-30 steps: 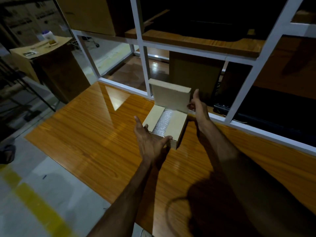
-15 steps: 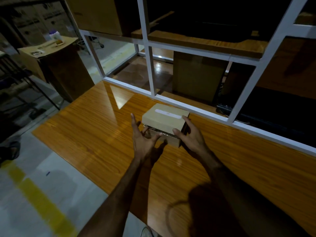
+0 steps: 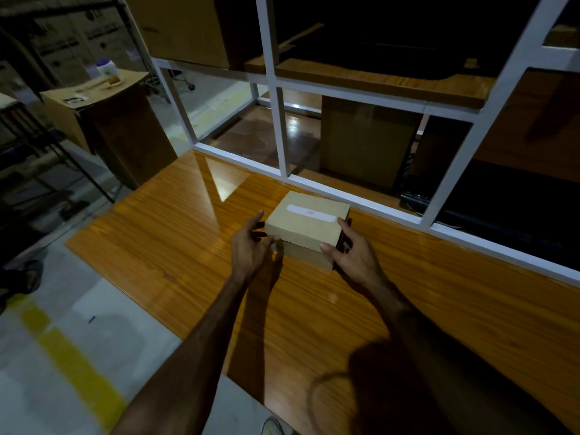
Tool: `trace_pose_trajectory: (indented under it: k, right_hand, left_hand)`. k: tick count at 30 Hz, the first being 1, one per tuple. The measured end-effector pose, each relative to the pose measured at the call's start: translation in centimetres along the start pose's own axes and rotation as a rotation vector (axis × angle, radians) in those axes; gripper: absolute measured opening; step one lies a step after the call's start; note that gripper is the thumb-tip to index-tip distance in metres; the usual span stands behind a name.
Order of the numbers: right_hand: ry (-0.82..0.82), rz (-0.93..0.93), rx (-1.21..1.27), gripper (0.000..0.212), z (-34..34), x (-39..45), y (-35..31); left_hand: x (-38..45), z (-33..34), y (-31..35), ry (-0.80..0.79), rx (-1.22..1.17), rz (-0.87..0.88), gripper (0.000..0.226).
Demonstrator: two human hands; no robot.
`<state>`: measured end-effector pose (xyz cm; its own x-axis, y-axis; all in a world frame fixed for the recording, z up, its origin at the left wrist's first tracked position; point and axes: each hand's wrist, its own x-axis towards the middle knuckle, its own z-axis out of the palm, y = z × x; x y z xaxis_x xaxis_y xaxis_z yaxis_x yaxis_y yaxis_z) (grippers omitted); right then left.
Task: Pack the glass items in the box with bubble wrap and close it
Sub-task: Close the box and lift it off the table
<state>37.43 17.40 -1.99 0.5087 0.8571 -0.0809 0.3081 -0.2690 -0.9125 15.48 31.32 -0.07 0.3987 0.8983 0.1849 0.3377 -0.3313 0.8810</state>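
1. Box (image 3: pixel 306 227) sits on the table (image 3: pixel 175 246), lid down, just beside the white frame (image 3: pixel 314 183).
2. Left hand (image 3: pixel 251 249) and right hand (image 3: pixel 351 254) grip its near corners.
3. Plenty of bare table left of the box.

Two bare forearms in view, entering from the bottom edge. No sleeves, cuffs, watch, bracelets or gloves visible on either arm up to where the frame cuts them off. Left hand (image 3: pixel 251 251): bare, no rings seen; fingers (image 3: pixel 255 221) long and slender, nails short. Right hand (image 3: pixel 354 257): bare, no rings seen; thumb nail short and rounded. Lighting dim, so fine detail on the wrists is hard to read. Upper arms and clothing lie outside the frame.
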Motion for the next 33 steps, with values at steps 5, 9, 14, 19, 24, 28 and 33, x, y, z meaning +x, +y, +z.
trace_pose_trajectory:
  k: [5, 9, 14, 19, 24, 28, 33]
  right_hand:
    - [0.020, 0.003, -0.006, 0.088, 0.3, 0.0, 0.0]
    - [0.041, -0.012, -0.087, 0.087, 0.3, 0.0, 0.1]
    - [0.033, -0.040, -0.136, 0.088, 0.4, -0.2, 0.0]
    - [0.062, -0.090, -0.165, 0.086, 0.7, -0.6, 0.4]
    - [0.092, -0.116, -0.106, 0.077, 1.0, -0.7, 0.6]
    - [0.112, -0.183, -0.120, 0.067, 1.5, -0.9, 0.8]
    - [0.127, -0.157, -0.272, 0.058, 2.3, -1.2, 1.3]
  left_hand:
    - [0.7, 0.2, -0.6, 0.007, 0.027, 0.030, 0.058]
    - [1.2, 0.3, -0.9, 0.011, 0.055, 0.050, 0.056]
    - [1.2, 0.3, -0.8, 0.006, 0.072, 0.094, 0.049]
    - [1.0, 0.6, -1.0, 0.001, 0.113, 0.115, 0.045]
    - [0.6, 0.3, -2.0, 0.002, 0.091, 0.194, 0.056]
    - [0.3, 0.4, -2.7, -0.024, 0.178, 0.215, 0.050]
    - [0.3, 0.3, -3.3, -0.048, 0.378, 0.336, 0.048]
